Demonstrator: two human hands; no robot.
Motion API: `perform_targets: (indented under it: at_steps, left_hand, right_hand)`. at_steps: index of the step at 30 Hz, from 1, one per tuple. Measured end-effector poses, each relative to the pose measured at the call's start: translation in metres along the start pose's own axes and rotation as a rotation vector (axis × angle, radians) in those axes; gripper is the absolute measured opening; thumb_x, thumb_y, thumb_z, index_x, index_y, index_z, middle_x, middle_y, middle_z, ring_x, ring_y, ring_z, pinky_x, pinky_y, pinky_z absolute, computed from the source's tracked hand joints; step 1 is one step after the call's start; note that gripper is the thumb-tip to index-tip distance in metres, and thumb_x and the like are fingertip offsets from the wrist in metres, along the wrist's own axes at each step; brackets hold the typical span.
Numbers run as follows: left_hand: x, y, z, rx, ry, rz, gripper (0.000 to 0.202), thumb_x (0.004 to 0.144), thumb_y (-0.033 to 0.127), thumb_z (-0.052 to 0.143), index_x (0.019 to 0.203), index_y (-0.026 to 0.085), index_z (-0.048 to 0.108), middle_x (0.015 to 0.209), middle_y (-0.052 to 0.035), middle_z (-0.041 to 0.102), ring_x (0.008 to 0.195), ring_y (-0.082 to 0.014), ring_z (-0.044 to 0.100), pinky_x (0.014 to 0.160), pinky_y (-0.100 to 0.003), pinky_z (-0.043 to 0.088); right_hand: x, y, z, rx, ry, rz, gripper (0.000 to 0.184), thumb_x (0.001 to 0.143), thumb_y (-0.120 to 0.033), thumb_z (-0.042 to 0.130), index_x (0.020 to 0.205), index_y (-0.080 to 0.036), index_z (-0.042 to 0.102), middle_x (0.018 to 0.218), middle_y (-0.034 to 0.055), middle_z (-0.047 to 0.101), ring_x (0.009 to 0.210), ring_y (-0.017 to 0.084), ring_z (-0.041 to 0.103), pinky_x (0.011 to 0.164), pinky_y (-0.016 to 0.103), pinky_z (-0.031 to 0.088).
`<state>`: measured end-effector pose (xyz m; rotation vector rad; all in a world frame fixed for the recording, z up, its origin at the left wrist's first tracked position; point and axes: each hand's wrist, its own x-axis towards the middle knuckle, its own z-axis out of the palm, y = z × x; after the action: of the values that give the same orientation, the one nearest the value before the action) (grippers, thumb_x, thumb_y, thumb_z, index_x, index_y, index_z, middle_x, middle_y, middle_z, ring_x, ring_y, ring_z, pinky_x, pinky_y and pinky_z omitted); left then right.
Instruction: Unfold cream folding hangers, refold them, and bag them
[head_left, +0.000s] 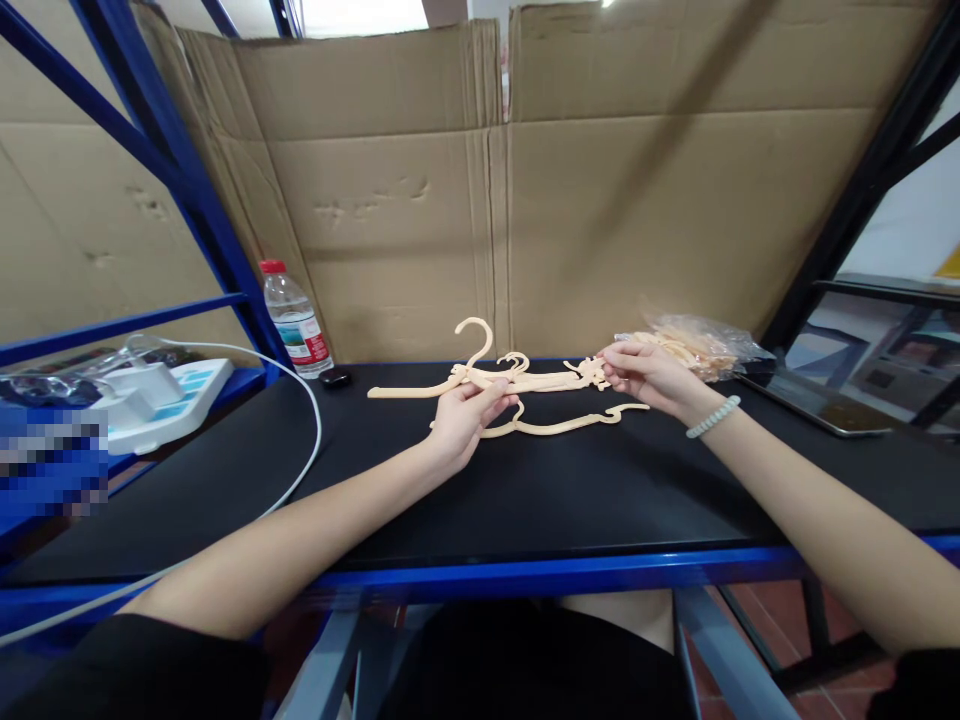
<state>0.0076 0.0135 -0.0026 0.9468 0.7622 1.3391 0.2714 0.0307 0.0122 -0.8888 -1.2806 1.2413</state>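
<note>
A small stack of cream plastic hangers (525, 378) is held just above the black tabletop (570, 490), hooks pointing away from me. My left hand (465, 418) is closed, pinching the stack near its middle, below the hooks. My right hand (646, 374) is closed on the right end of the same stack; a white bead bracelet sits on that wrist. One more cream hanger (570, 424) lies flat on the table just in front of the held ones, between my hands.
A clear plastic bag (697, 343) with more cream hangers lies behind my right hand. A water bottle (295, 318) and a small black object (334, 378) stand at the back left. A white cable (300, 460) crosses the left. Cardboard walls the back; a tablet (825, 405) lies at right.
</note>
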Motion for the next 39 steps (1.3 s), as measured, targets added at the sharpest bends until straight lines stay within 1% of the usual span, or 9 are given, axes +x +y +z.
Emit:
perform_targets:
  at_steps: [5,7,9,14,19,24,29,34,39]
  left_hand:
    - [0.009,0.020,-0.008,-0.135,0.128,-0.017,0.009,0.084,0.007,0.061,0.077,0.006,0.066,0.075,-0.0056,0.068,0.055,-0.0062,0.063,0.049,-0.010,0.050]
    - [0.015,0.029,-0.015,-0.150,0.183,0.001,0.012,0.084,0.005,0.058,0.074,0.006,0.065,0.072,-0.0056,0.068,0.053,-0.0047,0.062,0.048,-0.008,0.050]
    - [0.021,0.037,-0.023,-0.114,0.166,0.013,0.013,0.083,0.001,0.058,0.072,0.006,0.063,0.073,-0.0068,0.068,0.053,-0.0051,0.062,0.051,-0.009,0.051]
    - [0.031,0.055,-0.045,0.139,-0.024,0.008,0.009,0.070,-0.003,0.068,0.076,0.004,0.066,0.076,-0.0095,0.069,0.061,-0.0083,0.065,0.058,-0.011,0.052]
    - [0.035,0.069,-0.063,0.543,-0.212,0.077,0.021,0.057,0.015,0.084,0.073,0.010,0.070,0.068,-0.0065,0.070,0.065,-0.0128,0.065,0.064,-0.019,0.052]
    - [0.034,0.071,-0.070,1.208,-0.471,0.251,0.024,0.062,0.033,0.081,0.071,0.013,0.071,0.064,-0.0043,0.069,0.059,-0.0132,0.060,0.054,-0.020,0.043]
    - [0.031,0.067,-0.067,1.446,-0.737,0.371,0.023,0.072,0.037,0.073,0.073,0.015,0.070,0.068,-0.0017,0.069,0.061,-0.0119,0.060,0.059,-0.020,0.041]
    - [0.027,0.064,-0.063,1.686,-0.770,0.533,0.017,0.076,0.036,0.070,0.075,0.019,0.071,0.073,0.0004,0.067,0.069,-0.0121,0.059,0.063,-0.020,0.037]
    - [0.025,0.060,-0.062,1.730,-0.830,0.623,0.020,0.078,0.038,0.066,0.072,0.019,0.068,0.086,0.0006,0.066,0.074,-0.0119,0.059,0.060,-0.020,0.034]
  right_hand:
    - [0.003,-0.006,-0.018,-0.051,0.001,-0.041,0.025,0.058,-0.028,0.084,0.069,-0.015,0.066,0.062,0.0008,0.059,0.056,0.008,0.053,0.051,0.020,0.043]
    - [0.005,-0.008,-0.027,-0.063,0.005,-0.031,0.022,0.060,-0.026,0.082,0.069,-0.016,0.065,0.063,0.0010,0.059,0.057,0.009,0.053,0.052,0.021,0.043]
    - [0.007,-0.010,-0.036,-0.071,0.027,-0.009,0.019,0.062,-0.024,0.080,0.070,-0.016,0.065,0.064,0.0017,0.060,0.058,0.009,0.053,0.053,0.023,0.044]
    - [0.010,-0.015,-0.057,-0.086,0.059,0.054,0.020,0.065,-0.017,0.073,0.084,-0.014,0.069,0.064,0.0027,0.059,0.058,0.010,0.053,0.053,0.024,0.044]
    - [0.009,-0.020,-0.067,-0.189,0.010,0.180,0.028,0.064,-0.019,0.073,0.092,-0.016,0.070,0.064,0.0017,0.059,0.056,0.010,0.052,0.047,0.023,0.041]
    - [0.006,-0.021,-0.070,-0.466,-0.144,0.264,0.033,0.060,-0.034,0.079,0.087,-0.016,0.070,0.069,0.0033,0.062,0.061,0.011,0.056,0.052,0.022,0.045]
    - [0.003,-0.022,-0.070,-0.773,-0.372,0.307,0.031,0.066,-0.042,0.076,0.078,-0.015,0.067,0.072,0.0058,0.065,0.069,0.014,0.060,0.054,0.021,0.044]
    - [0.005,-0.023,-0.071,-0.955,-0.473,0.335,0.032,0.066,-0.045,0.073,0.074,-0.015,0.066,0.069,0.0039,0.063,0.061,0.011,0.054,0.053,0.022,0.042]
    - [0.007,-0.021,-0.073,-1.065,-0.474,0.318,0.036,0.068,-0.049,0.070,0.077,-0.014,0.066,0.064,0.0028,0.057,0.059,0.012,0.051,0.052,0.023,0.041]
